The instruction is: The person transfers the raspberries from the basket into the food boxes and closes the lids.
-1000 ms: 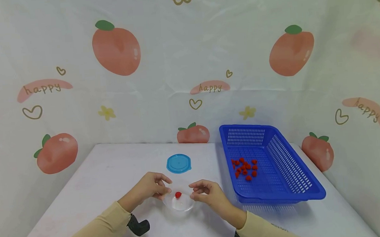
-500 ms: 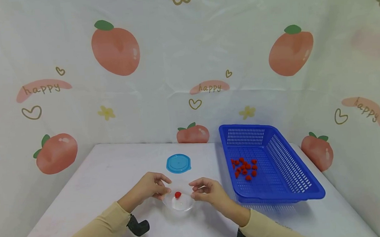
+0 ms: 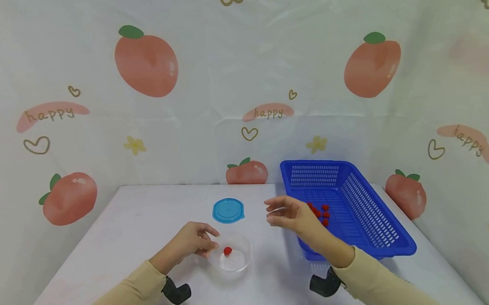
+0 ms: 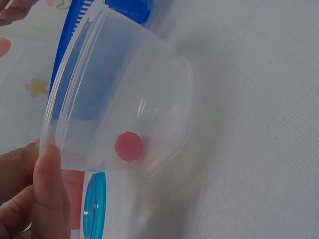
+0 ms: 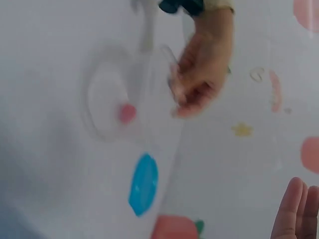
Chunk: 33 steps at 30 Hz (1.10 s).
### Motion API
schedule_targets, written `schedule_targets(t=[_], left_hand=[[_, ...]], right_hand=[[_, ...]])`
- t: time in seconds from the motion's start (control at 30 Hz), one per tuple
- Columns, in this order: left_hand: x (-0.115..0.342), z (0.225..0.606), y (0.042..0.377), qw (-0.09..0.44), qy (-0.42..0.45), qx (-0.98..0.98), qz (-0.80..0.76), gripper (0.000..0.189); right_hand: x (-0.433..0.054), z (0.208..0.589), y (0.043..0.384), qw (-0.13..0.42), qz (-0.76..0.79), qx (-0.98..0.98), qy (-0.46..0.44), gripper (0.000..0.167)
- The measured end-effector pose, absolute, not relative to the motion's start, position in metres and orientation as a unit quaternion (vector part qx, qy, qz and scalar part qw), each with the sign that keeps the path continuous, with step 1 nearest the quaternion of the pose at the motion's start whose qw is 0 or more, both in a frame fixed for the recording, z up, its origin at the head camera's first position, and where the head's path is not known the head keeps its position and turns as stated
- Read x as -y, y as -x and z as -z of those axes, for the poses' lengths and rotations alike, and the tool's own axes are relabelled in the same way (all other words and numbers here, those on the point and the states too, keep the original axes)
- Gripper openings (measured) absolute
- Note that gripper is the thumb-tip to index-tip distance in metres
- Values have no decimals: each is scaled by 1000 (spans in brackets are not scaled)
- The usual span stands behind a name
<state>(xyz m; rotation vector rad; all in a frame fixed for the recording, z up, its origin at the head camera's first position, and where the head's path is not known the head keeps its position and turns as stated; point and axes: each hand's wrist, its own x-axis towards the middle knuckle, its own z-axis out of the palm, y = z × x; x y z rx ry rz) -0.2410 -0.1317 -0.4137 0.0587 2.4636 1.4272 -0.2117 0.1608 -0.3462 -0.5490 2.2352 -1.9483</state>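
My left hand [image 3: 193, 242] pinches the rim of a clear plastic bowl [image 3: 242, 259] between thumb and fingers. One red raspberry [image 4: 128, 147] lies inside on the bowl's bottom, showing pink through the wall in the left wrist view. Away to the right, my right hand [image 3: 292, 213] hovers in the air with nothing in it, its fingers reaching leftward and apart from the thumb. In the head view it overlaps the near left side of a blue plastic basket [image 3: 382, 252]. Several red raspberries [image 3: 325, 215] sit in that basket, some hidden behind the hand.
Behind the bowl a blue lid [image 3: 228, 210] lies flat on the white table [image 3: 156, 208]. The basket takes up the table's right side. A printed cloth backdrop [image 3: 207, 80] rises behind the table's far edge.
My right hand has left the bowl's right side and moved right and up, to the basket's left side. The left hand still grips the rim, and the bowl has hardly moved.
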Motion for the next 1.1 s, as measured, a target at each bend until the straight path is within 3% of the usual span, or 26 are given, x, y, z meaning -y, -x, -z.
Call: schedule_targets(t=[0.13,0.37,0.8,1.1], left_hand=[[132,414,240,144,-18,-859,-491,29],[132,413,238,143,-11,-860,-489,27],[136,415,238,154,-35,-855,-493,30],[134,415,241,151,-31,-854,-498,29]], right_hand=[[-181,327,227,25,635,-750,185,39],[-220,314,263,9,599,-779,184,33],[-280,339,312,6,515,-850,111,56],[-311,352,319,10,485,-871,69,53]])
